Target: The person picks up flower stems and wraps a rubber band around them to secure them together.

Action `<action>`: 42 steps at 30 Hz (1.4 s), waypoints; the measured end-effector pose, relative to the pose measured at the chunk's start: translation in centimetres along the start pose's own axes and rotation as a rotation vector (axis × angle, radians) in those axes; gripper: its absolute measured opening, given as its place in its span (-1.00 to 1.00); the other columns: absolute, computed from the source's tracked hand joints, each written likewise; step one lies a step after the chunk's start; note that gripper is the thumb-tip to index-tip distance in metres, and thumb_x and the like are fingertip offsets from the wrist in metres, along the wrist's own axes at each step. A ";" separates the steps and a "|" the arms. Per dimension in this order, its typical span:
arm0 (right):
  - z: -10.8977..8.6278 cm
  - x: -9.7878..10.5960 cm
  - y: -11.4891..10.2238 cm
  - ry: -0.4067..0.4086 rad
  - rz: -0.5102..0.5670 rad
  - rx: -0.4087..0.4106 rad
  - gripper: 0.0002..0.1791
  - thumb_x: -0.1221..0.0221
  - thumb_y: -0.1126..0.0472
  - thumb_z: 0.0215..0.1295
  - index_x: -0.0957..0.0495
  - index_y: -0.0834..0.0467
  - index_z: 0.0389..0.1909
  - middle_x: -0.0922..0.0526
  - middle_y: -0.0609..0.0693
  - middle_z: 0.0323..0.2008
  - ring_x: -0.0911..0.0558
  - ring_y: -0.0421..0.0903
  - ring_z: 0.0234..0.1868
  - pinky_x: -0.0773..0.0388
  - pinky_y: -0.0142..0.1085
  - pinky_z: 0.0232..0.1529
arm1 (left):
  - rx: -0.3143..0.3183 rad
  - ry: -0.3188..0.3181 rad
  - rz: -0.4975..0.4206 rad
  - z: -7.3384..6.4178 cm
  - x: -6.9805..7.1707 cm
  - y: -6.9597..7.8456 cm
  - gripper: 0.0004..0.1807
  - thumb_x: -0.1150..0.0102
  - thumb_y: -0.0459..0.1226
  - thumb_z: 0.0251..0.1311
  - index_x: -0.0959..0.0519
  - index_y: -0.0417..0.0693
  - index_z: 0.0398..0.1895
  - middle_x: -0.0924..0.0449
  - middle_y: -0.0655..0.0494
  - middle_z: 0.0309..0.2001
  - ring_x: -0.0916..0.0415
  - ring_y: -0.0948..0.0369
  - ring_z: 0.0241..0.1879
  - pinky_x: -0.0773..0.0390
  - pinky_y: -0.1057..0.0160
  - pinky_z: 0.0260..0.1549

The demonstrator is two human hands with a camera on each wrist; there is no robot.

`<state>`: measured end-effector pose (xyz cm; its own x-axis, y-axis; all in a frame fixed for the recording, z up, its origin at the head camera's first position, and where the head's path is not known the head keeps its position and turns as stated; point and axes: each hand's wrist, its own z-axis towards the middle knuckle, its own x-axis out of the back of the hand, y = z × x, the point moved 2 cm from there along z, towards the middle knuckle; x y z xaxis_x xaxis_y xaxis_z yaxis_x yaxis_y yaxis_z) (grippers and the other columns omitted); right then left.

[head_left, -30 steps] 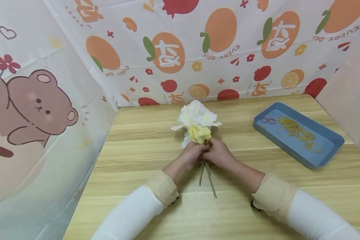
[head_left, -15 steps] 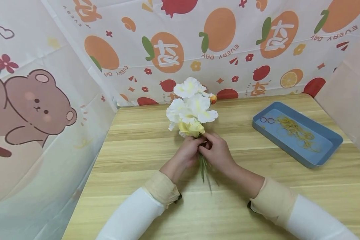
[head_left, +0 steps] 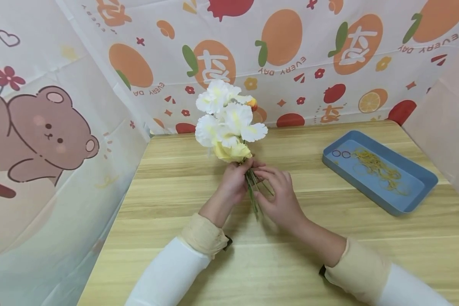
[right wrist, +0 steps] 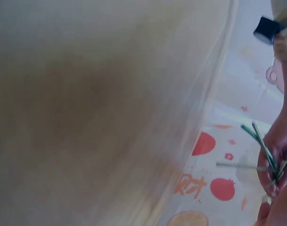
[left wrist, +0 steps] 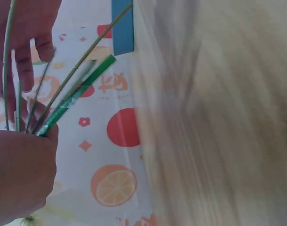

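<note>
My left hand point(head_left: 231, 183) grips the stems of a bunch of flowers point(head_left: 233, 119) just under the blooms. The blooms are white with yellow centres, with a pale yellow one point(head_left: 232, 151) lowest and an orange one point(head_left: 252, 104) at the right. Below the fist, thin stems point(head_left: 252, 196) fan out downward. In the left wrist view they rise from the fist, among them a thicker green stem point(left wrist: 79, 94) with a shiny wrap. My right hand point(head_left: 282, 197) is beside the stems, its fingers loosely bent and spread around them without closing.
A blue tray point(head_left: 424, 174) stands at the right of the wooden table point(head_left: 168, 204). Inside it lie many yellow rubber bands point(head_left: 378, 166) and two dark red rings point(head_left: 341, 154). Printed cloth point(head_left: 137, 17) hangs behind the table and at its sides.
The bunch has been lifted and tilted leftward, and its blooms now stand higher. My left hand has risen with it. The right hand has come off the left and loosened its fingers.
</note>
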<state>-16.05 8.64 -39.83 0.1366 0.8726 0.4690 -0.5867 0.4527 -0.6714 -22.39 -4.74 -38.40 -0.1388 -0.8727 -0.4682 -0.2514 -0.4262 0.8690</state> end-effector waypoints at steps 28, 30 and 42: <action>-0.1 -4.0 -1.3 0.133 1.015 -0.786 -0.57 0.02 -0.02 0.52 -0.52 0.32 -0.07 -0.62 0.05 -0.29 -0.60 -0.10 -0.34 -0.70 -0.26 -0.27 | -0.254 0.129 -0.145 -0.9 -0.8 2.0 -0.48 -0.27 -0.01 0.27 -0.23 0.10 -0.72 -0.13 0.28 -0.81 -0.09 0.38 -0.80 -0.15 0.50 -0.82; -0.2 -4.1 -1.5 0.159 1.011 -0.795 -0.58 0.00 -0.03 0.50 -0.53 0.29 -0.16 -0.58 0.02 -0.38 -0.52 -0.13 -0.44 -0.60 -0.34 -0.44 | -0.259 0.155 -0.112 -1.0 -1.1 1.4 -0.46 -0.28 0.00 0.25 -0.23 0.08 -0.74 -0.17 0.25 -0.82 -0.14 0.35 -0.81 -0.22 0.46 -0.82; -0.7 -4.1 -1.0 0.338 0.958 -0.894 -0.65 -0.03 -0.03 0.46 -0.55 0.16 -0.36 -0.48 -0.06 -0.56 -0.34 -0.18 -0.75 -0.21 -0.43 -0.84 | -0.287 0.248 0.285 -1.6 -2.1 -0.9 -0.47 -0.27 0.04 0.22 -0.48 -0.02 -0.81 -0.24 0.25 -0.87 -0.04 0.32 -0.84 -0.05 0.37 -0.89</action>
<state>-15.52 4.73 -41.50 0.2339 0.8536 -0.4655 0.1364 -0.5029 -0.8535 -20.31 -2.88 -37.91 0.0778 -0.9802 -0.1822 0.0437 -0.1792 0.9828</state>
